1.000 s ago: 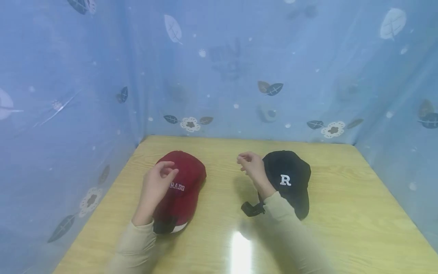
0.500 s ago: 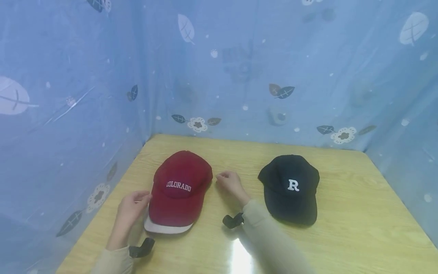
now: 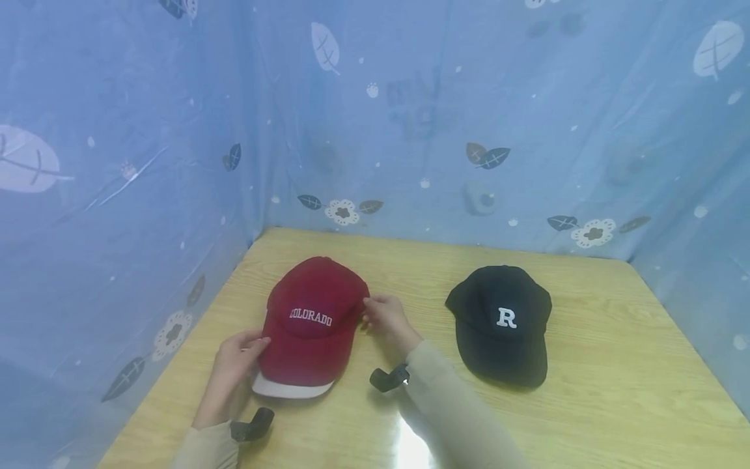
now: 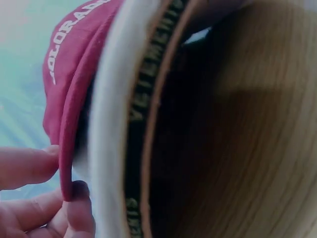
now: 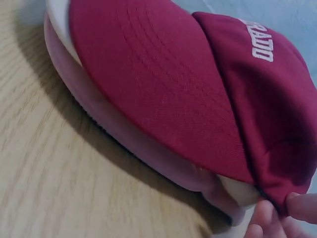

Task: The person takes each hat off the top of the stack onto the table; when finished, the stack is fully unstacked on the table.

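Blue leaf-print curtains wall in a pale wooden table [image 3: 586,417], and the red cap [image 3: 310,326] sits toward its left side, brim pointing at the near edge, crown toward the far edge. Left hand [image 3: 234,368] is at the cap's left flank near the brim, thumb and fingers pinching the red edge [image 4: 67,163], as the left wrist view shows. Right hand [image 3: 383,319] is at the crown's right side, fingertips [image 5: 297,206] nipping the fabric there. So the cap lies lengthways between the two hands, both touching. Black cap [image 3: 504,326] rests well apart, toward the right edge.
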{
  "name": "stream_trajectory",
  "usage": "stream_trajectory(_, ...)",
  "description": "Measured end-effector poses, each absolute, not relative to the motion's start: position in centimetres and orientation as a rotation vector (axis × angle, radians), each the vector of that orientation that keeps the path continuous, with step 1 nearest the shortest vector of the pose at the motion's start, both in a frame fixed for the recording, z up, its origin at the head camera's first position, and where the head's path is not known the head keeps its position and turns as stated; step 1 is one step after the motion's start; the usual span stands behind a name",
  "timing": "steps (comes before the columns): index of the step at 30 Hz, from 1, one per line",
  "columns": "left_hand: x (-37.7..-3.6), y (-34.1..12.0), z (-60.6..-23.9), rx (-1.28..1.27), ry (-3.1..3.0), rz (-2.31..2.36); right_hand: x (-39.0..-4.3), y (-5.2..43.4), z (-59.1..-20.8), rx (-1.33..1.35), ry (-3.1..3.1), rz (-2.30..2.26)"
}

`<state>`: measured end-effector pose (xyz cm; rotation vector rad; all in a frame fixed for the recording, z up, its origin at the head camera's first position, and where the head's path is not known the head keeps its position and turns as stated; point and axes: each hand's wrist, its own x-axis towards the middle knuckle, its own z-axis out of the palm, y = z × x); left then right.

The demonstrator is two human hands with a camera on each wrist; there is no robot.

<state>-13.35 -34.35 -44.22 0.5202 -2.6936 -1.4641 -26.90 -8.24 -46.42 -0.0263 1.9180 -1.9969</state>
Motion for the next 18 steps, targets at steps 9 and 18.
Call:
stream_trajectory(9, -13.5, -33.5, -41.9, 0.492, -2.555, -1.567, -27.2, -8.1, -43.4, -0.020, 2.054, -2.092)
stream_trajectory(18, -15.0, -30.5, -39.0, 0.440, -2.380, -1.622, -28.0, -5.4, -40.1, -0.074, 2.165, -2.141)
